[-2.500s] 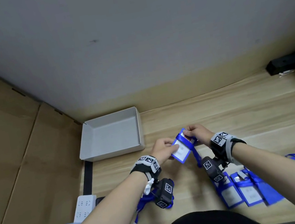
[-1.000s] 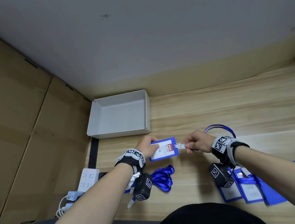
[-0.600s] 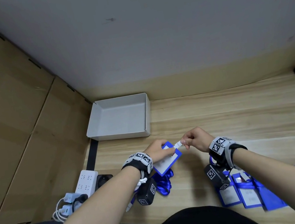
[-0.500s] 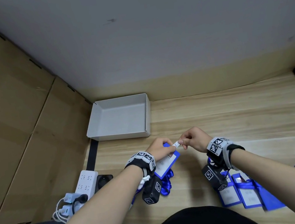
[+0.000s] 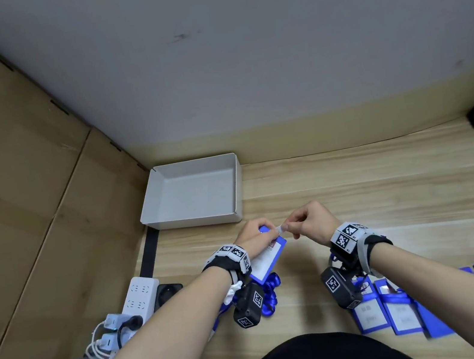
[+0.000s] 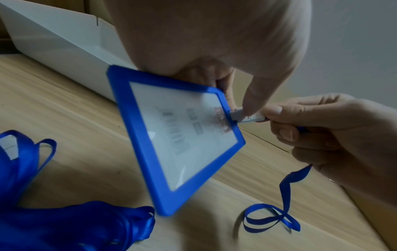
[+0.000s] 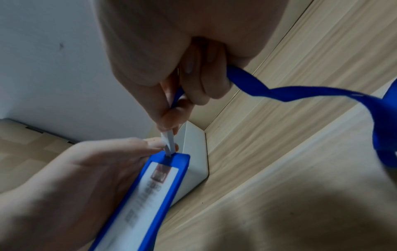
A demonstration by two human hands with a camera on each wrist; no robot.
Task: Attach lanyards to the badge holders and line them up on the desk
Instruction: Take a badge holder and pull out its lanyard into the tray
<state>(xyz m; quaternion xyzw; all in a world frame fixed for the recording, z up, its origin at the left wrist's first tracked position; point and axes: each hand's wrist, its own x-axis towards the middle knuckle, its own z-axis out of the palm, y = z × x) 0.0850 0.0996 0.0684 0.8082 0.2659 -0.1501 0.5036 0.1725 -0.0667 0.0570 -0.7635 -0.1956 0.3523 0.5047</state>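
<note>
Left wrist view | left hand point(image 6: 214, 42) gripped badge holder point(image 6: 171, 144) above the desk, tilted | right hand point(image 6: 335, 129) pinched lanyard clip point(image 6: 249, 117) at the holder's 2 o'clock edge | risk: clip could slip from the slot if the holder twisted

Dim, even indoor light, no glare. Strong wide-angle bending at the head view's edges — table point(image 5: 388, 184) edge curved. Wrist views darker, motion-blurred; soft shadows on the table, badge holder point(image 6: 171, 144) print smeared — unreadable.
</note>
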